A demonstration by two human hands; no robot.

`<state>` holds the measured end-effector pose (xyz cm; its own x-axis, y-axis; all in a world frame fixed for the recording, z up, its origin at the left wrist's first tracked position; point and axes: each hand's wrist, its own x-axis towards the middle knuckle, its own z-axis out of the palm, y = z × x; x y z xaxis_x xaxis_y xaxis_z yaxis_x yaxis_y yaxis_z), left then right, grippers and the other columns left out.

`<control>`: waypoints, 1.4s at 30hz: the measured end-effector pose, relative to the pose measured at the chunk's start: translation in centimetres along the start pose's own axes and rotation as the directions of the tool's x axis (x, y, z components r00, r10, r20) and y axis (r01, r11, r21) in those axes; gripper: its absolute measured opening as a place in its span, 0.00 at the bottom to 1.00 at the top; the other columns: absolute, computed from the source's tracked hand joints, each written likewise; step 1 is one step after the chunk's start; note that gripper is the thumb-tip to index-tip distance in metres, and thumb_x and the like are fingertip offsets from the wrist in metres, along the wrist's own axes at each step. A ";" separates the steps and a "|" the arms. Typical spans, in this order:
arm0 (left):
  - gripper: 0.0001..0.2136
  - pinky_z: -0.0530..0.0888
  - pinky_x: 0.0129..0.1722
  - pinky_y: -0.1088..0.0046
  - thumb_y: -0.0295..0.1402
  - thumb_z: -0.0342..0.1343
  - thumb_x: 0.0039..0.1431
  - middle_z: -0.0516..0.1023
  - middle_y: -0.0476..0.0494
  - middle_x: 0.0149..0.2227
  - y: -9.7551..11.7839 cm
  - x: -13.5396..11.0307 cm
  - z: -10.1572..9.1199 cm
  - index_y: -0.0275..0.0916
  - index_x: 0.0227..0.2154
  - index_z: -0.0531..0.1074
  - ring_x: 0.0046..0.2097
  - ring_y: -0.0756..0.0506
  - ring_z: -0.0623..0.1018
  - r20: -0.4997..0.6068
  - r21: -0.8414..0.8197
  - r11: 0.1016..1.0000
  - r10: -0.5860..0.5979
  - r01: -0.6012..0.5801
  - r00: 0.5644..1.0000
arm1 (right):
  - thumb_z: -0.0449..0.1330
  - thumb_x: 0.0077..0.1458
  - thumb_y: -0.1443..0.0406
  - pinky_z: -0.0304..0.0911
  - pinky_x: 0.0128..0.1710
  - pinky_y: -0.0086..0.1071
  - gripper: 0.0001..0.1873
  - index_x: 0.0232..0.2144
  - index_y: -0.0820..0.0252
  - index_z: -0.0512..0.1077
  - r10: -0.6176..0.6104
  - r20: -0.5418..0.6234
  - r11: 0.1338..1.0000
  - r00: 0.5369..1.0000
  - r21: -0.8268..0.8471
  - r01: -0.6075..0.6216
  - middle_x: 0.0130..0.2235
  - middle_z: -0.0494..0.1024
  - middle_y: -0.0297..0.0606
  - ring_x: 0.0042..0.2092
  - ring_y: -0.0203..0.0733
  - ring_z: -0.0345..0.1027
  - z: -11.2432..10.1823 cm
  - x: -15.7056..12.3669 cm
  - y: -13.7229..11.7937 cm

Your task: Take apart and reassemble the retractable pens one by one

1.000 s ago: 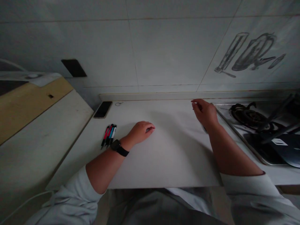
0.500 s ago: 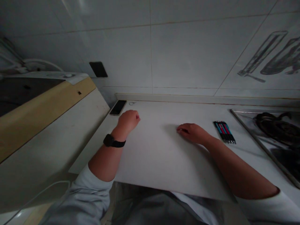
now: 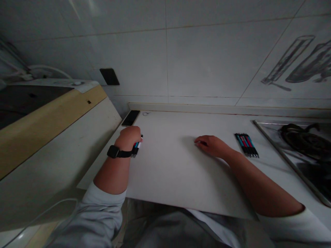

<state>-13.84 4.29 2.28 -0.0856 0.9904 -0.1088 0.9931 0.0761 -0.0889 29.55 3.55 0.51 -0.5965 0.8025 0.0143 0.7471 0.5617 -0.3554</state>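
Observation:
My left hand, with a black watch on its wrist, is closed over a small bunch of pens on the left of the white board. Blue, red and white barrels show beside the wrist; my fingertips are mostly hidden and seem to pinch one pen. My right hand rests on the board with its fingers curled in, thumb and forefinger tips together; nothing shows in them. To its right lies a row of several blue and red pens with black grips, side by side.
A phone lies at the back left, with a small ring beside it. A gas stove borders the right side. On the left stands a large white and tan box-like unit. A tiled wall closes off the back.
My left hand has moved left and slightly toward me, onto the pens, which now show beside the wrist. My right hand has stayed in place.

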 end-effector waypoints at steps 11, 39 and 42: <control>0.08 0.69 0.33 0.70 0.38 0.63 0.55 0.83 0.40 0.31 7.3 -3.7 -2.3 0.40 0.30 0.82 0.33 0.42 0.80 0.120 -0.108 0.944 0.324 -0.312 0.939 | 0.55 0.67 0.57 0.64 0.41 0.32 0.17 0.49 0.56 0.78 -0.007 0.002 1.000 1.000 0.010 0.007 0.40 0.83 0.41 0.39 0.44 0.75 0.4 0.2 0.4; 0.04 0.73 0.41 0.70 0.35 0.63 0.66 0.81 0.47 0.37 13.2 -3.6 1.3 0.41 0.39 0.78 0.39 0.46 0.79 -0.618 -0.353 0.547 0.473 -0.759 0.628 | 0.56 0.63 0.55 0.56 0.32 0.30 0.16 0.42 0.59 0.78 0.057 -0.077 0.878 0.995 0.479 -0.013 0.29 0.74 0.33 0.30 0.37 0.63 1.6 0.8 -1.4; 0.04 0.73 0.43 0.69 0.34 0.63 0.66 0.83 0.47 0.37 13.3 -3.5 1.2 0.41 0.39 0.79 0.40 0.45 0.80 -0.607 -0.364 0.541 0.479 -0.758 0.634 | 0.56 0.64 0.53 0.54 0.31 0.30 0.18 0.40 0.59 0.79 0.054 -0.075 0.891 0.996 0.453 -0.014 0.27 0.72 0.32 0.29 0.36 0.61 1.7 0.7 -1.5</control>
<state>-0.46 1.64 0.26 0.4701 0.7345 0.4894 0.6314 -0.6673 0.3951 27.49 2.92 -0.51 -0.5317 0.8444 0.0652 0.5416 0.3982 -0.7403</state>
